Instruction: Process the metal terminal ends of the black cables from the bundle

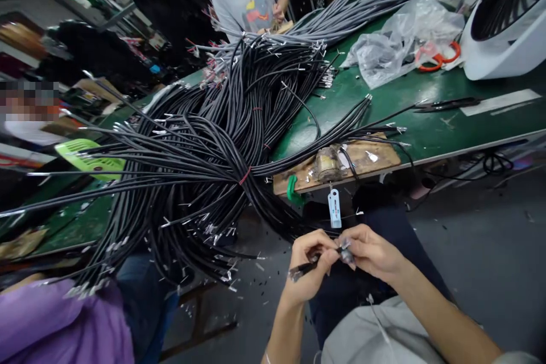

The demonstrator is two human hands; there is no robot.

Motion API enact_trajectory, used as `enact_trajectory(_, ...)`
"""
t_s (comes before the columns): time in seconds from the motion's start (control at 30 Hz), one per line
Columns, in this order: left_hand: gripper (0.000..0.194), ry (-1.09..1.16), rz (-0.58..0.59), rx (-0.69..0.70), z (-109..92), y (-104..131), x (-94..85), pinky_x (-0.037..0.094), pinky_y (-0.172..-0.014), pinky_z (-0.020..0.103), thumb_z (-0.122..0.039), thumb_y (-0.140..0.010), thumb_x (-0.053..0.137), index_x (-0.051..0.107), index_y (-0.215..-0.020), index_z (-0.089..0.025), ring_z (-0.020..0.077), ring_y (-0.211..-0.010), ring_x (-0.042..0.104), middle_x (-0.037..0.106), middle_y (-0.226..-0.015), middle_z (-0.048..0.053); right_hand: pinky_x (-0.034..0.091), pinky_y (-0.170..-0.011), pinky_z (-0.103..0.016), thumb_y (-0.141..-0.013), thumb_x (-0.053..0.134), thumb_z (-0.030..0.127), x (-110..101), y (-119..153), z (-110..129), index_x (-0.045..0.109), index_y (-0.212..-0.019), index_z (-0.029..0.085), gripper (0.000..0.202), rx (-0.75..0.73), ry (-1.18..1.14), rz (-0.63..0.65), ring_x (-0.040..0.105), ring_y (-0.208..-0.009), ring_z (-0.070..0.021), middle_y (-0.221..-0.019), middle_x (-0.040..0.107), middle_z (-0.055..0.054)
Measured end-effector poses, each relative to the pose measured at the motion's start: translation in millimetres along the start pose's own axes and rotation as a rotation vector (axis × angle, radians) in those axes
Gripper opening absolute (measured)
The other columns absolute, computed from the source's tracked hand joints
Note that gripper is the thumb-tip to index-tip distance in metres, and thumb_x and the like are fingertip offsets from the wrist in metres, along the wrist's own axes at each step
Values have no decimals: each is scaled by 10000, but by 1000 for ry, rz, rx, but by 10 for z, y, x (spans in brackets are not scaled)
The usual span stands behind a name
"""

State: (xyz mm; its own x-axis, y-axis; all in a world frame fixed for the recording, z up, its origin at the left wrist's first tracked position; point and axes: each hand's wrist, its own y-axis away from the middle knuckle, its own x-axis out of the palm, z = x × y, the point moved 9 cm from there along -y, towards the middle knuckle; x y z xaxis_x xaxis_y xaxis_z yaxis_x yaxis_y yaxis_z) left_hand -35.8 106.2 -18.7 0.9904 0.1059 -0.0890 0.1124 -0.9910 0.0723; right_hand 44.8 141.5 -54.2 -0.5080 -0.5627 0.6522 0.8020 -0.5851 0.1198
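My left hand (313,261) is closed around the ends of several black cables (281,222), held above my lap. Close beside it, my right hand (371,253) pinches the stripped, silvery tip of a cable (345,244); the fingertips partly hide it. The cables run back up to a large bundle (243,176) bound with a red tie at the table's edge. Just above my hands, a small light-blue tag-like piece (335,209) hangs from a motor-like device (327,165) on a wooden board (294,179).
Piles of black cable (256,96) cover the green table (430,133). Pliers (452,104), orange-handled scissors (439,60), a plastic bag (396,40) and a white fan (503,51) lie to the right. A person in purple (68,324) sits at left; another person (251,0) works across the table.
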Motion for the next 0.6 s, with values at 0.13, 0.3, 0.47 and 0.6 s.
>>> enact_trajectory(0.13, 248, -11, -65, 90, -40, -24, -13, 354, -513, 193, -316, -790, 689, 592, -643, -141, 89, -560, 451, 489, -630, -13, 242, -341, -190, -641, 754, 405, -103, -101, -35, 589, -474, 133, 359, 160, 23, -19, 364, -313, -47, -394, 502, 32)
enact_trajectory(0.3, 227, 7, -117, 132, -115, 1, -48, 357, -543, 199, -260, -759, 725, 574, -631, -147, 98, -591, 458, 496, -637, -15, 229, -403, -194, -655, 757, 453, -249, -287, 322, 609, -514, 117, 393, 32, 88, -171, 386, -380, -46, -416, 508, 31)
enact_trajectory(0.47, 224, 107, -207, 217, -185, 8, -151, 397, -567, 220, -268, -737, 741, 571, -641, -157, 112, -595, 494, 502, -638, -12, 318, -485, -208, -687, 725, 561, -108, -439, 481, 671, -639, 107, 460, -65, 43, -180, 438, -501, -68, -558, 558, 10)
enact_trajectory(0.6, 242, 102, -230, 198, -169, -78, -146, 396, -548, 205, -273, -726, 747, 565, -623, -151, 103, -582, 482, 496, -626, -15, 355, -478, -214, -672, 747, 543, -52, -467, 400, 666, -614, 123, 431, -71, -105, -192, 448, -500, -81, -558, 550, 7)
